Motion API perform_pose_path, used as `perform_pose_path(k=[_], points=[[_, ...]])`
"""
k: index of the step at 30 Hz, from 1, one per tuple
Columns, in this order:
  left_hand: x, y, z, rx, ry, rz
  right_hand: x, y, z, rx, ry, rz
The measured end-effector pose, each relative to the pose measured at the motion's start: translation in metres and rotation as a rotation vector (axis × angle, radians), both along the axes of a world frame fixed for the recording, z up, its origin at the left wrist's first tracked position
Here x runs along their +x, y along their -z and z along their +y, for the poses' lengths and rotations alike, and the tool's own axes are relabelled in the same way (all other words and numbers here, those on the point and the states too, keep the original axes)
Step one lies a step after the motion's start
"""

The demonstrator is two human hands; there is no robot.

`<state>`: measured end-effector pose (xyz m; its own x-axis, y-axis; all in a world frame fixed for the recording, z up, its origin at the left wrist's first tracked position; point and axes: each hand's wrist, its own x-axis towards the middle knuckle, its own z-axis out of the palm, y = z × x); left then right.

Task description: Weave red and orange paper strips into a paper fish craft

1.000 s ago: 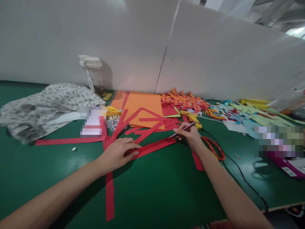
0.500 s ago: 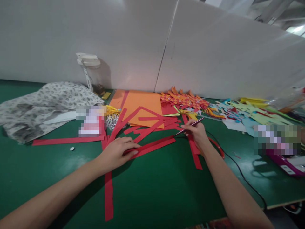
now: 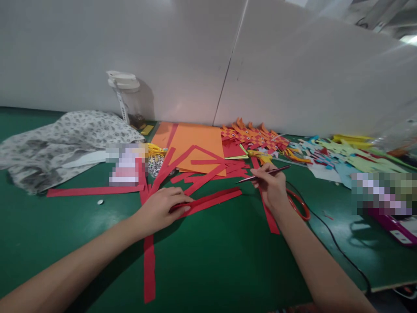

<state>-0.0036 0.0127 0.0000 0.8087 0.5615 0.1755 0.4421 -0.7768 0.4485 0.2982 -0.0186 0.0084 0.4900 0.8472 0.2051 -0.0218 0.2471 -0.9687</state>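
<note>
L hand (image 3: 165,208) holding red strip (image 3: 215,201), long, folded lengthwise, R hand (image 3: 269,186) gripping slim dk tool (image 3: 281,168)

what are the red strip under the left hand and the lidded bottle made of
Red strip: probably matte paper, thin and creased lengthwise. Lidded bottle: clear plastic or glass, being see-through; its smooth, opaque off-white lid is likely plastic.

No text readable with certainty. Strap (image 3: 122,106) on bottle (image 3: 133,102), far left: dark lettering, too small and blurred. Left packet (image 3: 125,169) and right bundle (image 3: 381,191): pixelated, surface hidden. Purple object (image 3: 389,225), right: small marks, not legible.
</note>
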Motion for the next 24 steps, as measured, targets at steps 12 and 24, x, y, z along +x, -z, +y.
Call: perform_pose_path(k=[12, 24], points=[[0.001, -0.002, -0.001, 0.003, 0.014, -0.012, -0.062, 0.003, -0.016, -0.23, -0.374, -0.196], [0.001, -0.003, -0.002, 0.004, 0.001, 0.001, 0.001, 0.016, 0.004, -0.193, -0.179, -0.102]])
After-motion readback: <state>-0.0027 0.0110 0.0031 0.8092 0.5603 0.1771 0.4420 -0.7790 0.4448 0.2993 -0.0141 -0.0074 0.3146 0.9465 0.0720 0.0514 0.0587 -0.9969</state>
